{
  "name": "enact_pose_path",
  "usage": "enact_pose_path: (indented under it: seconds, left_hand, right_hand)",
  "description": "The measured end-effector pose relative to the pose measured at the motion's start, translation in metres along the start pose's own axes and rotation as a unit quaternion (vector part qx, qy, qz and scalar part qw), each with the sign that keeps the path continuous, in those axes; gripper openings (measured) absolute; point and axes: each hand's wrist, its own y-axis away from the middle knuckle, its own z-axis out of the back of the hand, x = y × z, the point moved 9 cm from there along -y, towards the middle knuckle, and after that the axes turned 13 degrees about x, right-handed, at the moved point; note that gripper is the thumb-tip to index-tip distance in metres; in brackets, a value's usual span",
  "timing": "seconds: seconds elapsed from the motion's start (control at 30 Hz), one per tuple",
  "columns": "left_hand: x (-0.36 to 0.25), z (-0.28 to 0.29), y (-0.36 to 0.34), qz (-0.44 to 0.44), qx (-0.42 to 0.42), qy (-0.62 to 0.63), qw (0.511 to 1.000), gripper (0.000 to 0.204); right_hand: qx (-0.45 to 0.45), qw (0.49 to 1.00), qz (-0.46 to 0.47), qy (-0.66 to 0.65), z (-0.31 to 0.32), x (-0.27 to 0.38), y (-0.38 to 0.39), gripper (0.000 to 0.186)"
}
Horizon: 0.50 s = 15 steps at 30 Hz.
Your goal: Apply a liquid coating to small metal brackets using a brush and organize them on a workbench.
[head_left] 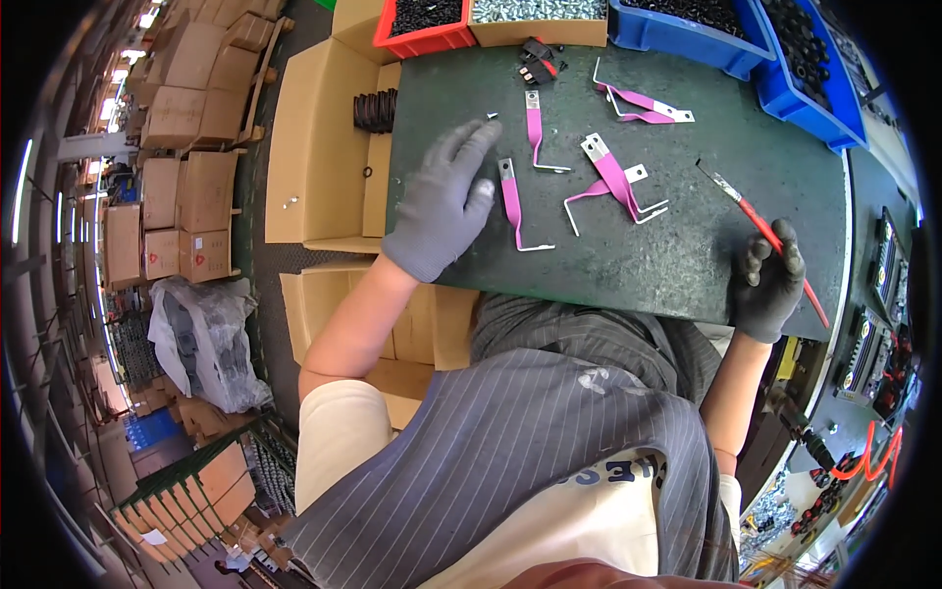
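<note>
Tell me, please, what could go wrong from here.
The small metal piece just ahead of the left hand could get knocked away. The red-handled tool in the right hand might bump something near the right edge of the table. The overlapping pink strips could snag if moved.

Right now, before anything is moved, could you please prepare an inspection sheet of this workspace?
Surface: dark green tabletop, with pale scuffs.
Job's things: several pink-sleeved metal strips with bent ends; red-handled tool.
Clutter: black-and-red parts near the far edge; small metal piece by the left fingertips.
Hands: left hand gloved, without a tool, contact with the tabletop unclear; right hand gloved, holding the red-handled tool.
Cables: red coiled cable or hose right of the table.
Surroundings: red bin and blue bins at the far side; open cardboard box and stacked cartons to the left.
</note>
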Motion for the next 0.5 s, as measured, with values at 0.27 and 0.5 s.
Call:
enact_pose_path:
  seconds: [0.27,0.5]
  left_hand:
    - [-0.037,-0.040,0.010,-0.277,0.136,-0.357,0.882,0.024]
    - [-0.036,-0.008,-0.060,-0.233,0.068,-0.315,0.918,0.022]
  right_hand:
    - [0.010,0.998,0.000,0.056,-0.003,-0.001,0.000,0.033]
    - [0.008,0.998,0.009,0.062,-0.006,0.001,-0.001,0.033]
